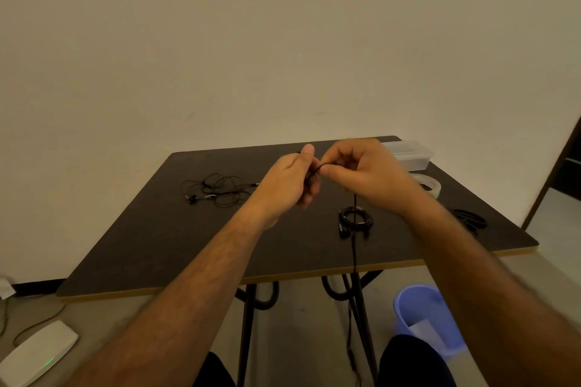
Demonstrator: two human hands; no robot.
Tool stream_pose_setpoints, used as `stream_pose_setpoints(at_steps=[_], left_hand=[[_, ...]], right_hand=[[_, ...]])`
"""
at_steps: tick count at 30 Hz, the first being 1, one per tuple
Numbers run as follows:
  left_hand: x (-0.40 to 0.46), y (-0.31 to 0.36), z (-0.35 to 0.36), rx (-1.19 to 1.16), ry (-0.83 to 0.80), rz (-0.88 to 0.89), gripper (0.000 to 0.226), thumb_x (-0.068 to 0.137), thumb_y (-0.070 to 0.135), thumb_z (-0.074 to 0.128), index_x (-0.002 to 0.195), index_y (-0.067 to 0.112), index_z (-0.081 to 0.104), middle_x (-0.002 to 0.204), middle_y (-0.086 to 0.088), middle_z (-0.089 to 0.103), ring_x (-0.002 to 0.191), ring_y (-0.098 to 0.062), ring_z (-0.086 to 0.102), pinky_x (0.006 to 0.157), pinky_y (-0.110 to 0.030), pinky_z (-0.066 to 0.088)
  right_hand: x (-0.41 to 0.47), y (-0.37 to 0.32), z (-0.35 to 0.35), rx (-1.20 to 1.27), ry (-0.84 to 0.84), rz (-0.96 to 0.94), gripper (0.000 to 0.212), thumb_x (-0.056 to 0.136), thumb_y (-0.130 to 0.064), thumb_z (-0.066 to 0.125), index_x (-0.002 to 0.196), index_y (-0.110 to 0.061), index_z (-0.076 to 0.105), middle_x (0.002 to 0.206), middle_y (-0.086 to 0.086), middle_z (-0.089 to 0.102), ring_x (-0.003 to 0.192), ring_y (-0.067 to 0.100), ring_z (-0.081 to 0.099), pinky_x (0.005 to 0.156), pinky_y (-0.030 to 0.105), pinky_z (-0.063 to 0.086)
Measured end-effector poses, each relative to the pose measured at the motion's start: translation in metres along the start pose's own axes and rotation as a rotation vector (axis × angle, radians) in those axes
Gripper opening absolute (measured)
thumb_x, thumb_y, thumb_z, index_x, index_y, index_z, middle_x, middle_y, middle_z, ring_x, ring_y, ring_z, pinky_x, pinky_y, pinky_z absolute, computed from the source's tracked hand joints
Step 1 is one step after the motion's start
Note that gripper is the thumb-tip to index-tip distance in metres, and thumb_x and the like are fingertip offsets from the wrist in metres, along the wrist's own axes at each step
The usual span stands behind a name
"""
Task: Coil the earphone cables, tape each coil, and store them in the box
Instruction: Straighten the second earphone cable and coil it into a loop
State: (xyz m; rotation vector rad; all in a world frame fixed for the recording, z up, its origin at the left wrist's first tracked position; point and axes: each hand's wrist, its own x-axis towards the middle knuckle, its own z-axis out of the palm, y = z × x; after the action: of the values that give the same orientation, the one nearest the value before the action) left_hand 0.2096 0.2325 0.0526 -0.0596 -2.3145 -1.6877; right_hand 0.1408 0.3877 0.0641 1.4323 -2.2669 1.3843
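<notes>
Head view shows the left hand (pixel 290 181) and right hand (pixel 361 171) both pinching one earphone cable (pixel 354 248) above the table (pixel 151 245), its long tail dangling past the edge, likely to snag or tangle while coiling.

Bare cream wall (pixel 283 41), dark table (pixel 157 245) on black legs, blue bin (pixel 418 308) on grey floor (pixel 298 317).

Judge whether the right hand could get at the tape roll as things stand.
Probably not at once: the right hand pinches the cable. The tape roll lies unobstructed just beyond its wrist.
</notes>
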Motion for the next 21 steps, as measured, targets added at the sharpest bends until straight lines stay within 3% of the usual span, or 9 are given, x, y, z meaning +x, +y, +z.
stream_pose_setpoints(at_steps=[4, 6, 12, 14, 17, 21], left_hand=[[-0.006, 0.007, 0.005, -0.221, -0.177, -0.098, 0.051, 0.104, 0.053, 0.023, 0.075, 0.017, 0.044, 0.055, 0.005, 0.033, 0.047, -0.010, 0.024, 0.048, -0.026, 0.024], [-0.007, 0.011, 0.007, -0.335, -0.228, -0.143, 0.051, 0.103, 0.055, 0.022, 0.073, 0.019, 0.042, 0.056, 0.006, 0.028, 0.047, -0.009, 0.019, 0.048, -0.026, 0.018], [-0.006, 0.019, 0.008, -0.675, -0.387, -0.156, 0.048, 0.103, 0.052, 0.026, 0.069, 0.021, 0.040, 0.054, 0.008, 0.028, 0.044, -0.006, 0.022, 0.046, -0.023, 0.017], [-0.005, 0.021, 0.007, -0.747, -0.389, -0.134, 0.046, 0.103, 0.049, 0.029, 0.070, 0.020, 0.041, 0.053, 0.007, 0.029, 0.043, -0.006, 0.025, 0.044, -0.021, 0.022], [-0.001, 0.024, 0.005, -0.846, -0.340, -0.104, 0.043, 0.104, 0.046, 0.031, 0.073, 0.019, 0.043, 0.055, 0.006, 0.032, 0.044, -0.007, 0.030, 0.043, -0.020, 0.030], [0.007, 0.024, 0.002, -0.827, -0.132, -0.045, 0.041, 0.106, 0.045, 0.028, 0.078, 0.020, 0.044, 0.059, 0.004, 0.041, 0.049, -0.010, 0.041, 0.051, -0.023, 0.039]], right_hand=[[0.013, 0.001, -0.011, 0.198, 0.022, -0.040, 0.004, 0.086, -0.006, 0.071, 0.089, -0.004, 0.069, 0.075, 0.006, 0.072, 0.070, 0.019, 0.068, 0.066, 0.027, 0.052], [0.017, 0.005, -0.012, 0.272, 0.034, -0.029, 0.006, 0.087, -0.009, 0.071, 0.092, -0.007, 0.070, 0.078, 0.005, 0.072, 0.073, 0.021, 0.067, 0.066, 0.036, 0.054], [0.009, 0.020, 0.011, 0.609, 0.051, 0.091, 0.017, 0.088, -0.028, 0.067, 0.090, -0.012, 0.071, 0.085, 0.024, 0.059, 0.076, 0.035, 0.050, 0.063, 0.036, 0.047], [0.002, 0.025, 0.022, 0.664, 0.019, 0.120, 0.014, 0.093, -0.025, 0.064, 0.090, -0.014, 0.072, 0.084, 0.024, 0.059, 0.072, 0.036, 0.050, 0.063, 0.040, 0.048], [-0.009, 0.028, 0.038, 0.693, -0.054, 0.145, 0.017, 0.093, -0.024, 0.057, 0.085, -0.017, 0.070, 0.072, 0.017, 0.054, 0.054, 0.022, 0.047, 0.050, 0.031, 0.049], [-0.020, 0.030, 0.049, 0.622, -0.123, 0.175, 0.020, 0.100, -0.014, 0.051, 0.086, -0.013, 0.066, 0.069, 0.007, 0.055, 0.054, 0.017, 0.049, 0.052, 0.032, 0.047]])
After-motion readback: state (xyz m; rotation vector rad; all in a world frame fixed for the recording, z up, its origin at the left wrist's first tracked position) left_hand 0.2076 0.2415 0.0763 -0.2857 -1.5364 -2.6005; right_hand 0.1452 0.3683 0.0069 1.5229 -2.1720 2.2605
